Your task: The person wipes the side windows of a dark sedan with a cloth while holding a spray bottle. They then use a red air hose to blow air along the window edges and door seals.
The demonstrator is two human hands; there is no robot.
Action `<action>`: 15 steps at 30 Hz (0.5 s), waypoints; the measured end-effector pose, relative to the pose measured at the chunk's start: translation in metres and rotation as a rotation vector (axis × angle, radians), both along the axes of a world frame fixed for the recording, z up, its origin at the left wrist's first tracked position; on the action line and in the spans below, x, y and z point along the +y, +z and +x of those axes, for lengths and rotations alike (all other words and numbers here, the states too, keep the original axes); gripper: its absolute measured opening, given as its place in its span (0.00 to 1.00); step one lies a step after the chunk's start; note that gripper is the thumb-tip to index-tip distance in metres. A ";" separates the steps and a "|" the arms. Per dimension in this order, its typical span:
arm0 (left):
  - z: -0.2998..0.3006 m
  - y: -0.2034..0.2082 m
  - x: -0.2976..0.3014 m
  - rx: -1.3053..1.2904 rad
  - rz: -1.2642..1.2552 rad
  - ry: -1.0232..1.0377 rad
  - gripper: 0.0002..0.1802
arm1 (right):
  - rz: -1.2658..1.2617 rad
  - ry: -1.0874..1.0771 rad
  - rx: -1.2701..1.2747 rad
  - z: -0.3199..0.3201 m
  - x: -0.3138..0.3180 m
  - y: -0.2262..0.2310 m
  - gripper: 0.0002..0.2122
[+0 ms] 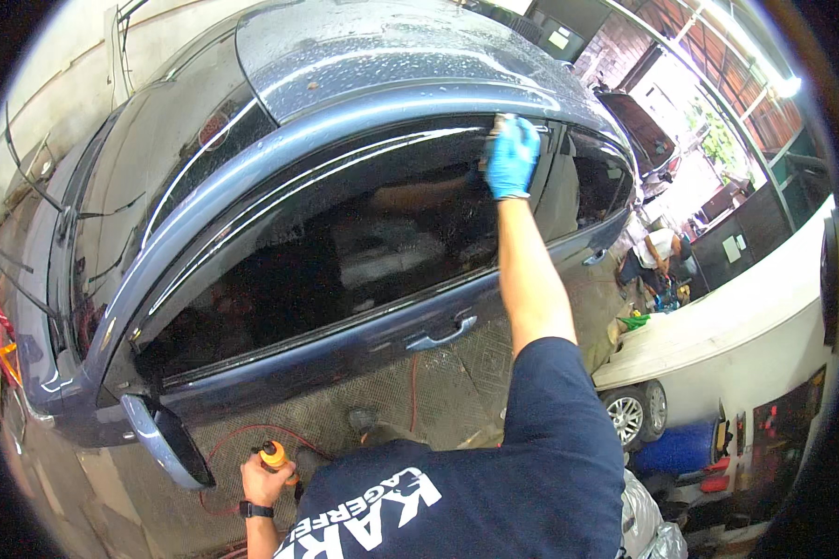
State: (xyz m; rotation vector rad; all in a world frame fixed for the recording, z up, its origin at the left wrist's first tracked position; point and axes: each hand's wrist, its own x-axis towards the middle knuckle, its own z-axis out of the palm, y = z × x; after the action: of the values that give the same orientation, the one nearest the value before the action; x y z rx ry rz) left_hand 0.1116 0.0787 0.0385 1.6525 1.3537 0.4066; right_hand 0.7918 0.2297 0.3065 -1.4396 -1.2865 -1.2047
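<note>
My right hand [515, 160], in a blue glove, reaches out at arm's length to the upper rear corner of the car's dark front side window [280, 270]. It is closed on a small pad [488, 152], mostly hidden by the fingers and slightly blurred, which appears to lie against the glass. Low and to the left, near the side mirror, my bare left hand [263, 484] grips an orange bottle [272, 454] with a dark part below. A watch circles that wrist. The blue car [345, 112] has water drops on its roof.
The side mirror [163, 443] sticks out near my left hand. A red hose [414, 391] runs over the floor. Wheels [627, 415] and a blue drum [676, 447] stand at right. Another person [657, 256] bends down farther back, beside a white panel [736, 307].
</note>
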 end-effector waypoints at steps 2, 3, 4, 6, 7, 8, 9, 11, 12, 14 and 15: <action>0.007 -0.017 -0.002 0.008 -0.016 0.006 0.26 | 0.084 -0.045 0.298 0.091 -0.023 -0.008 0.14; 0.012 -0.012 -0.002 0.028 -0.004 0.000 0.25 | 0.116 -0.047 0.359 0.112 -0.025 -0.013 0.16; 0.015 -0.010 -0.001 0.061 0.006 0.000 0.25 | 0.095 -0.033 0.360 0.112 -0.020 -0.020 0.16; 0.023 -0.007 -0.001 0.125 0.021 0.001 0.24 | -0.112 0.039 0.375 0.072 -0.011 -0.015 0.17; 0.033 -0.006 0.005 0.089 0.017 -0.019 0.24 | -0.017 -0.040 0.093 0.075 -0.009 -0.021 0.15; 0.040 -0.001 0.006 0.066 0.015 -0.011 0.23 | -0.097 0.004 -0.027 0.059 -0.004 -0.022 0.15; 0.048 0.006 0.010 0.037 0.011 -0.022 0.23 | -0.180 -0.067 -0.136 0.058 -0.003 -0.029 0.15; 0.069 0.028 0.014 0.049 0.015 -0.035 0.20 | -0.117 0.191 -0.087 0.043 -0.007 -0.020 0.13; 0.079 0.037 0.015 0.053 0.001 -0.029 0.20 | -0.171 0.164 -0.020 0.061 -0.015 -0.015 0.12; 0.090 0.043 0.021 0.061 0.011 -0.025 0.19 | -0.121 0.005 0.018 0.104 -0.029 -0.001 0.11; 0.095 0.042 0.024 0.064 0.032 -0.027 0.18 | -0.065 0.182 0.390 0.115 -0.031 -0.004 0.12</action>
State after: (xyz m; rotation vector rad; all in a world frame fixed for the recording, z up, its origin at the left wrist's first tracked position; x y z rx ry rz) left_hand 0.2064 0.1025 0.0807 1.7211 1.3767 0.3634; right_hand 0.9066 0.1986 0.3025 -1.4796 -1.1617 -0.7232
